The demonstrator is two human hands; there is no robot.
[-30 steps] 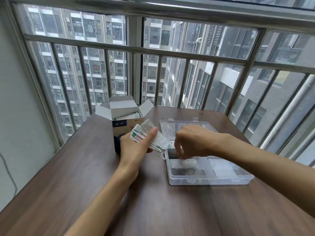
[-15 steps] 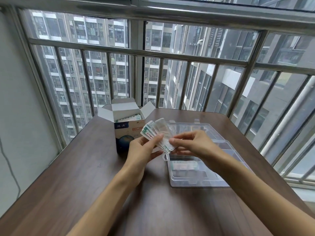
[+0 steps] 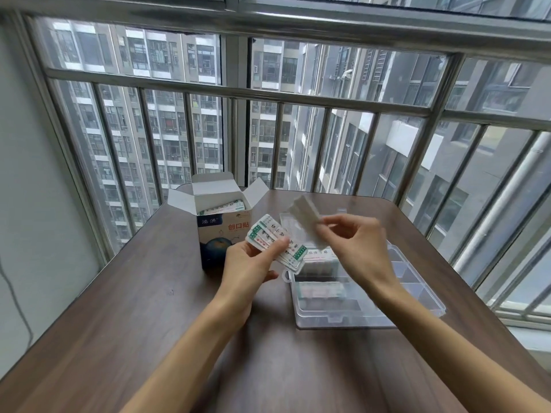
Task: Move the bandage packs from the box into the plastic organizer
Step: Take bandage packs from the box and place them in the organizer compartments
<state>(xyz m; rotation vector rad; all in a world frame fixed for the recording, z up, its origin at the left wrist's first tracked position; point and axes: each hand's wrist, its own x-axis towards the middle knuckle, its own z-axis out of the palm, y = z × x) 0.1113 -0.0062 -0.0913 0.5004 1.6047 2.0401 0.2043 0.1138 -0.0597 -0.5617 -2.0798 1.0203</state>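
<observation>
A person's left hand (image 3: pixel 253 263) is gripping a fanned stack of bandage packs (image 3: pixel 275 242) under the thumb, just at three o'clock of the open cardboard box (image 3: pixel 222 231). The right hand (image 3: pixel 354 245) is pinching a single blurred pack (image 3: pixel 305 219) above the clear plastic organizer (image 3: pixel 417 318). More packs are showing inside the box and in the organizer's compartments at nine o'clock. The loose fan could slip and scatter across the table (image 3: pixel 134 308). Motion blur is hiding the lifted pack's print.
</observation>
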